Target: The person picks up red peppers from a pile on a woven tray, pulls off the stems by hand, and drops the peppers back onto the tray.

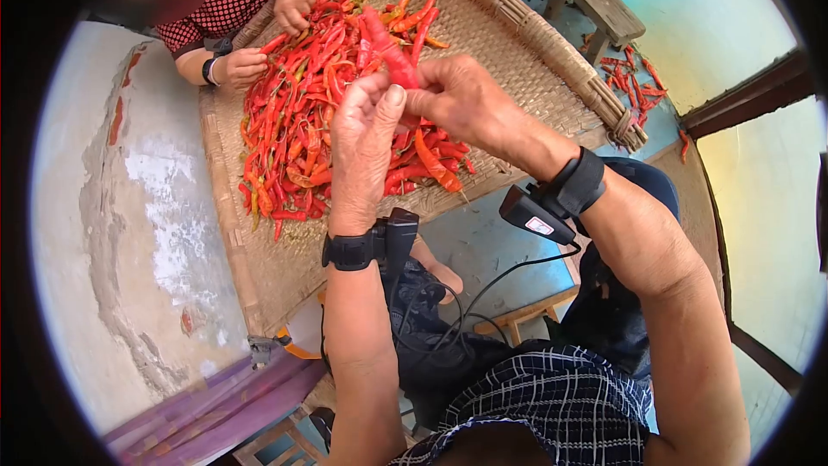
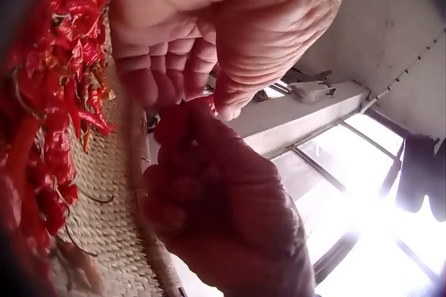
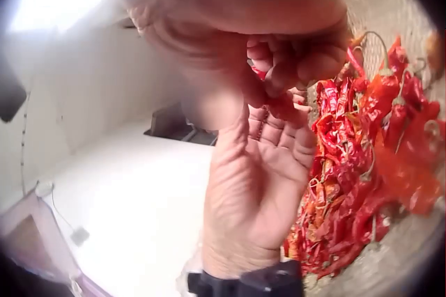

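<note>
A large red chili pepper (image 1: 392,56) is held up between my two hands, over the heap of chilies. My left hand (image 1: 362,147) grips its lower end, thumb up along the near side. From the right, my right hand (image 1: 470,103) pinches the same end with thumb and curled fingers. In the left wrist view, a bit of red chili pepper (image 2: 208,104) shows between the fingertips of both hands; the rest is covered. The heap of red chilies (image 1: 297,121), some orange or greenish, lies below and beyond my hands.
A shallow woven tray (image 1: 535,60) with a thick rim bears the heap. Across it, another person's hands (image 1: 294,4) touch the chilies. A wooden stool (image 1: 595,0) and scattered chilies (image 1: 634,82) are at the right. A worn wall (image 1: 129,233) runs along the left.
</note>
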{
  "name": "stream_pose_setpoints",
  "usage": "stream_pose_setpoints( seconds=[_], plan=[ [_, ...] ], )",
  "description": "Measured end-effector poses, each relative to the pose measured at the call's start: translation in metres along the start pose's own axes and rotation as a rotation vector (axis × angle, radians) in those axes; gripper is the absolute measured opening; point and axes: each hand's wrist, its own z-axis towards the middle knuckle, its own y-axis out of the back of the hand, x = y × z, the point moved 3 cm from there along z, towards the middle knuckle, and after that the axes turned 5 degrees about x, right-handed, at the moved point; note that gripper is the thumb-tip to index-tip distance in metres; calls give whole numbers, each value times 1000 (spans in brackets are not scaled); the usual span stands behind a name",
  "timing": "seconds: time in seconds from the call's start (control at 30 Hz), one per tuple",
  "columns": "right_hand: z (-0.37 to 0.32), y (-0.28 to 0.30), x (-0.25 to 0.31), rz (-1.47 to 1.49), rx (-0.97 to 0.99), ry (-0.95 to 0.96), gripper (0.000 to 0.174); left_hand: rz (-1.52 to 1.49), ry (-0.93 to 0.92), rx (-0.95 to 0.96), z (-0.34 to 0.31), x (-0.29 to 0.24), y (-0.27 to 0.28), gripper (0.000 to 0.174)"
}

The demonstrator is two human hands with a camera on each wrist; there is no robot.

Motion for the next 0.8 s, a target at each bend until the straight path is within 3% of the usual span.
stream_pose_setpoints(
  seconds=[0.07, 0.13, 0.23, 0.37, 0.5, 0.57, 0.67, 0.73, 0.8],
  plan=[
    [1, 0, -2, 140, 1, -56, 24, -20, 28, 15, -3, 1, 0, 27],
    [-6, 5, 11, 369, 64, -266, 21, -60, 92, 55, -7, 3, -1, 27],
    [-8, 4, 16, 473, 161, -329, 18, -36, 78, 28, -10, 1, 3, 26],
    [-5, 6, 7, 510, 47, -374, 16, 63, 150, 86, -11, 0, 8, 23],
    [1, 19, 6, 527, -56, -283, 16, 71, 205, 102, -11, -1, 13, 21],
    [-3, 24, 12, 576, -77, -294, 20, 11, 126, -19, -5, -6, 25, 18],
    [-9, 34, 13, 565, -102, -240, 21, -241, -104, -240, 15, -11, 68, 29],
    [-12, 40, 15, 562, -111, -221, 20, -414, -33, -451, 22, -10, 86, 35],
    [-13, 48, 16, 585, -190, -200, 17, -338, -4, -476, 27, 2, 88, 37]
  ],
)
